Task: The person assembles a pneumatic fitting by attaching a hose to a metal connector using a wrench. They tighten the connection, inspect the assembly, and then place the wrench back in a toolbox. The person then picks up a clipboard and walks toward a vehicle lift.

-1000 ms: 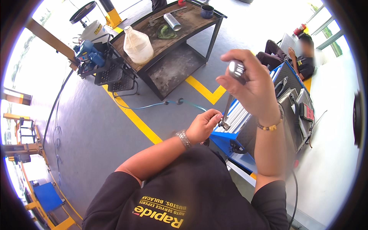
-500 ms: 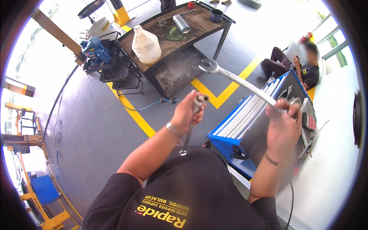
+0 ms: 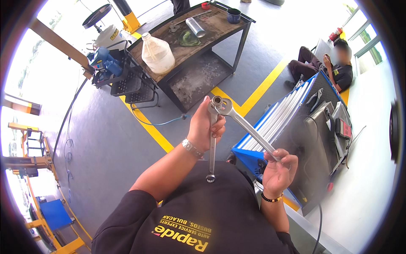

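Observation:
My left hand (image 3: pixel 198 129) is closed round a combination wrench (image 3: pixel 212 154) and a small hollow metal fitting (image 3: pixel 217 101) at its upper end. The wrench's ring end hangs down in front of my shirt. How its upper jaw sits on the fitting is partly hidden by my fingers. My right hand (image 3: pixel 278 172) grips the lower end of a second, larger combination wrench (image 3: pixel 251 130) with thumb and fingers. That wrench slants up to the left, and its open jaw is right beside the fitting; I cannot tell whether it sits around it.
A blue tool cabinet (image 3: pixel 245 155) stands at the right, with pliers (image 3: pixel 314 99) on top. Beyond it a person (image 3: pixel 340 74) sits by the wall. Ahead is a metal work table (image 3: pixel 173 78) with a plastic jug (image 3: pixel 157 55), beside a black tiered cart (image 3: pixel 129 86).
My right hand has come down and to the left, bringing the larger wrench's open jaw up to the fitting. The wrench in my left hand now hangs more upright.

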`<state>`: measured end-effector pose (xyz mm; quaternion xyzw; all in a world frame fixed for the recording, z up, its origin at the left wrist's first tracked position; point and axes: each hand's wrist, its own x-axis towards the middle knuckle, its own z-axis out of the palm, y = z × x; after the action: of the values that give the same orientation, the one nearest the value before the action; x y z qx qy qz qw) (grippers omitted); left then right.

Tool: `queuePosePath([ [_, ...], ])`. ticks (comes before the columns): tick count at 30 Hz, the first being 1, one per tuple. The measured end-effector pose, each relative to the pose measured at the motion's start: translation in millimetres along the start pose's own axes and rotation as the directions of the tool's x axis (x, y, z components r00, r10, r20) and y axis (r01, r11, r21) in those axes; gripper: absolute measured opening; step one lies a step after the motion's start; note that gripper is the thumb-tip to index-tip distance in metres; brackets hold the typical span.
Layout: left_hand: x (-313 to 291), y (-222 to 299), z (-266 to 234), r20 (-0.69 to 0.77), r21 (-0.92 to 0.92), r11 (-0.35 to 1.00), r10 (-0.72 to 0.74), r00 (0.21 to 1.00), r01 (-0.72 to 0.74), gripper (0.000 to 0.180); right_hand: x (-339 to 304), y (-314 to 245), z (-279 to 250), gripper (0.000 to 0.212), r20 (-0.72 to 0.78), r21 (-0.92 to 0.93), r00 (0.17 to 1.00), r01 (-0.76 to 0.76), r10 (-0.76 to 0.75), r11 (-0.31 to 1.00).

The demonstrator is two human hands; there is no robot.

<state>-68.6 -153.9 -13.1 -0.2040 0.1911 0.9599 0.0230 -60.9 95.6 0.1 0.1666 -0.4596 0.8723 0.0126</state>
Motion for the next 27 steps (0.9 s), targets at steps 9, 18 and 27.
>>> queuePosePath([
  [9,2.9,-5.4,16.4,0.012,0.073,0.98,0.185,0.983,-0.185,0.042,-37.1,9.0,4.7,0.044,0.029,0.08,0.961,-0.276,0.275,0.958],
  [18,-7.9,-7.8,30.8,0.045,0.191,0.962,0.188,0.981,-0.193,0.041,-24.4,4.5,2.0,0.038,0.148,-0.266,0.769,-0.575,0.622,0.774],
  [27,-13.4,-1.2,59.8,0.094,0.288,0.93,0.208,0.974,-0.227,0.043,-16.9,14.7,-8.4,0.035,0.387,0.037,0.523,-0.831,0.759,0.554],
])
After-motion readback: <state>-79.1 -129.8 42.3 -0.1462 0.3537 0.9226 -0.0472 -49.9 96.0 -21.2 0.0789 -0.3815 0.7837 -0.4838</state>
